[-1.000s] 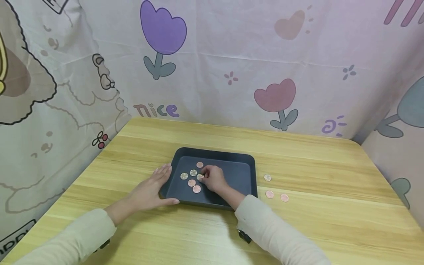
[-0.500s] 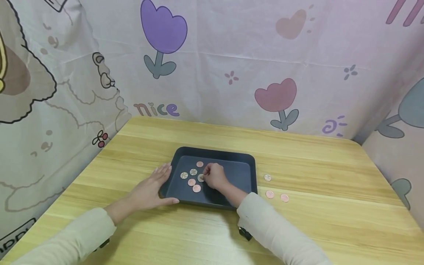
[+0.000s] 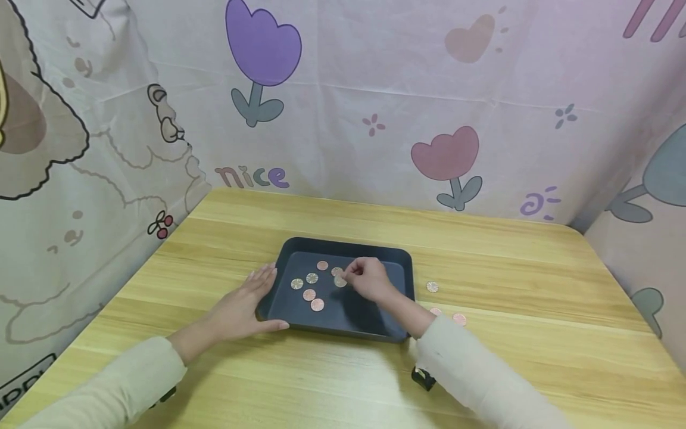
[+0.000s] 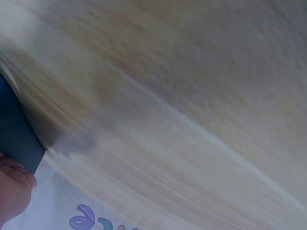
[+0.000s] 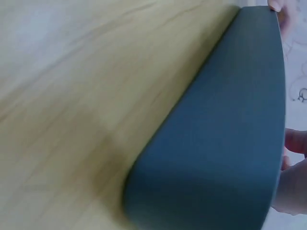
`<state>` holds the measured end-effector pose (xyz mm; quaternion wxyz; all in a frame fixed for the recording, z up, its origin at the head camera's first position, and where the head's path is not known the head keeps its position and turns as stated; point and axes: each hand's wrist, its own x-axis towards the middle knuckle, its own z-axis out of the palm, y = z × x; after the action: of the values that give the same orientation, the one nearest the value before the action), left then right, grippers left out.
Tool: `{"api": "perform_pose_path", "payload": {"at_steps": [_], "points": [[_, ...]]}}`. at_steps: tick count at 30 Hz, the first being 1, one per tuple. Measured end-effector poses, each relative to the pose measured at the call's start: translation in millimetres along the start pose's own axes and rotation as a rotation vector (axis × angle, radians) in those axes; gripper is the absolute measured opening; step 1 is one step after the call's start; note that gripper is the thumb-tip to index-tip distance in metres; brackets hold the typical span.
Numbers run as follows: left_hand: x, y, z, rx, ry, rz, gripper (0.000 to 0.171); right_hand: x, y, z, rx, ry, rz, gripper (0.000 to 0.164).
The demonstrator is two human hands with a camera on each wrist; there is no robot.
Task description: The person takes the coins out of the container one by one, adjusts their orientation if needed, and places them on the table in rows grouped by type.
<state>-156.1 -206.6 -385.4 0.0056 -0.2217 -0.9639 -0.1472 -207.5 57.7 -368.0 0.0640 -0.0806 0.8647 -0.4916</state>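
In the head view, my right hand is over the middle of a dark baking tray, pinching a pale gold coin between thumb and fingertips. Just behind that coin lies another coin. Several more lie to the left on the tray's floor, among them a copper coin and a gold coin. My left hand rests at the tray's left end, fingers straight along the side and thumb at the front edge. The right wrist view shows mostly the tray's outer wall, which hides part of my right hand.
Right of the tray, a gold coin and a copper coin lie on the wooden table. Another copper coin is partly covered by my right forearm. A printed cloth hangs behind the table.
My right hand has moved right and slightly back, with the gold coin in its fingertips. A coin behind it now shows. My left hand and the tray have stayed put.
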Motion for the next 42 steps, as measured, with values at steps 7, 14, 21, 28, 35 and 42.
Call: {"api": "perform_pose_path", "payload": {"at_steps": [7, 14, 21, 28, 35, 42], "points": [[0.3, -0.2, -0.3, 0.006, 0.007, 0.009, 0.108, -4, 13, -25, 0.064, 0.049, 0.068, 0.013], [1.5, -0.5, 0.0, 0.006, -0.009, 0.003, 0.109, -13, 23, -53, 0.108, 0.05, 0.073, 0.014], [0.3, -1.0, 0.0, 0.004, -0.003, 0.001, 0.108, -25, 34, -81, 0.147, 0.086, 0.146, 0.013], [1.0, -1.2, 0.6, 0.001, 0.006, 0.01, 0.108, -34, 54, -109, 0.149, 0.108, 0.172, 0.014], [0.8, -0.8, 1.1, -0.002, 0.001, 0.003, 0.108, -40, 75, -132, 0.057, 0.109, 0.217, 0.017], [0.6, -1.4, 0.9, -0.006, 0.009, 0.014, 0.107, -45, 95, -147, -0.003, 0.088, 0.259, 0.02]]}}
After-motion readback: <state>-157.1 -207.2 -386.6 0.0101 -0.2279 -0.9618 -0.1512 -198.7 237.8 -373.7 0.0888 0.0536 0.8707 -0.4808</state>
